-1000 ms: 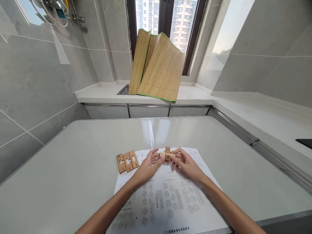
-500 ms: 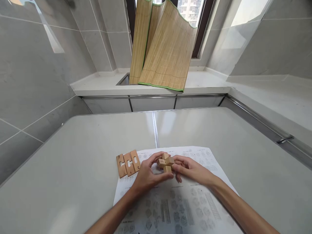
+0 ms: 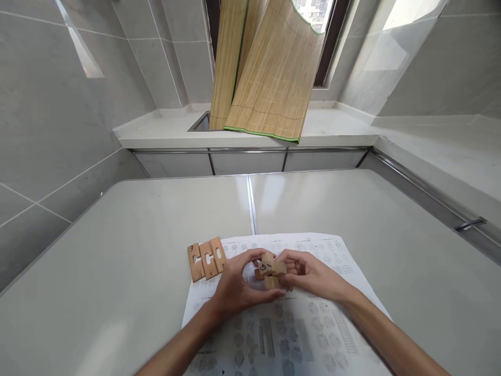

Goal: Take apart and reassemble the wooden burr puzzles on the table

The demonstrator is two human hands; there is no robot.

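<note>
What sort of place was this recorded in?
Probably a home kitchen or utility room: grey tiled walls, a white counter below the window, and what looks like a metal sink's corner beside the slatted mat.

Block cluster (image 3: 267, 268): pale wooden blocks locked into a cross shape; ends jut toward 12, 3, 6 and 9 o'clock, the 9 o'clock end darker.
Marks on cluster: dark handwritten characters on the face turned to the viewer.
Grip: left hand (image 3: 243, 282) curls round from 9 o'clock, thumb below; right hand (image 3: 307, 272) has fingers at the 3 o'clock end.
Cluster position: over the printed sheet (image 3: 301, 308).
Slotted plates (image 3: 202, 267): three, brown, flat, side by side, dark-marked, between 9 and 10 o'clock of cluster.
</note>
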